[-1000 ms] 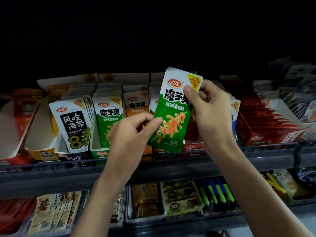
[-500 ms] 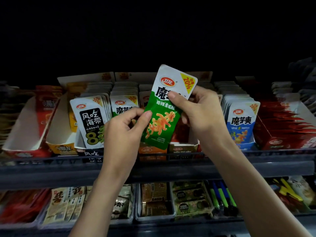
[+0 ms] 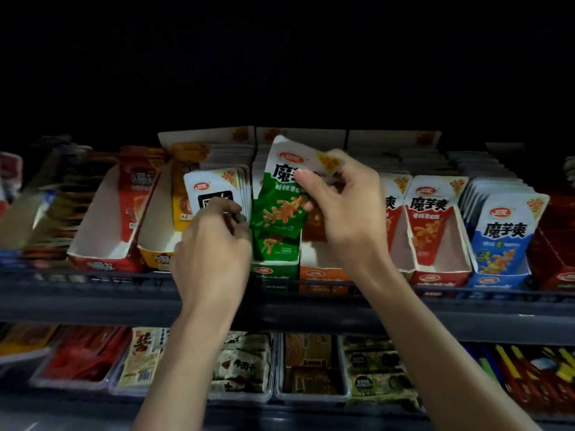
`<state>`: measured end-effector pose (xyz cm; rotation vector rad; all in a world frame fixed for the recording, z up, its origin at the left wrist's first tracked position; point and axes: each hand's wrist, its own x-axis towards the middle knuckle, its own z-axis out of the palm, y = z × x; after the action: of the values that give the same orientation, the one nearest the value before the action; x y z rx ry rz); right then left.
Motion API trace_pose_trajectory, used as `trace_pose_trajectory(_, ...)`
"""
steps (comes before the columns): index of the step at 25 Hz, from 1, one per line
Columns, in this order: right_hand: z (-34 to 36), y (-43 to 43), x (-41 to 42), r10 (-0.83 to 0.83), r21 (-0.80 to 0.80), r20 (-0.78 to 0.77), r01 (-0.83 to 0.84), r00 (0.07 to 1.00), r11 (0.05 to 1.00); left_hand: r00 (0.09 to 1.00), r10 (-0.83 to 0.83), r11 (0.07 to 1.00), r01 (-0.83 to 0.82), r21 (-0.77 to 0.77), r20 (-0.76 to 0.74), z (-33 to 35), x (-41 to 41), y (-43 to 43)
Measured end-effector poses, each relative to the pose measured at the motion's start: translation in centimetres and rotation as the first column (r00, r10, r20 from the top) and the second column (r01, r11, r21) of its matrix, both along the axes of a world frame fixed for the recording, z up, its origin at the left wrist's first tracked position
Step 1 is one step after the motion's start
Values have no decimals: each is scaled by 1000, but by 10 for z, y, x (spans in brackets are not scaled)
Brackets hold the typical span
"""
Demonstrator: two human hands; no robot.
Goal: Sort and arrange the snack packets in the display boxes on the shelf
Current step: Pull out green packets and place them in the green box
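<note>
My right hand pinches a green-and-white snack packet by its upper part, thumb across the front. The packet hangs tilted over the green display box, where another green packet stands behind it. To the left, my left hand has its fingers curled on the lower front of a black-and-white packet, the first in its row. The hand hides that packet's bottom and its box.
Along the shelf stand a half-empty red box, an orange box, a red packet box and a blue packet row. A dark shelf rail runs in front. Trays of other snacks fill the lower shelf.
My left hand let go of the green packet and moved left onto the black-and-white packet. My right hand carried the green packet down toward the green box. The view shifted left.
</note>
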<state>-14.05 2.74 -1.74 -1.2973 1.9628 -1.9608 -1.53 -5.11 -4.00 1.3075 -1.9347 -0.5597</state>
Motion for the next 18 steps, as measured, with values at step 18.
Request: trace_pose_trajectory(18,-24,-35,0,-172,319,-470,348,866,882,910,-137,947,236,-218,391,-7,6,1)
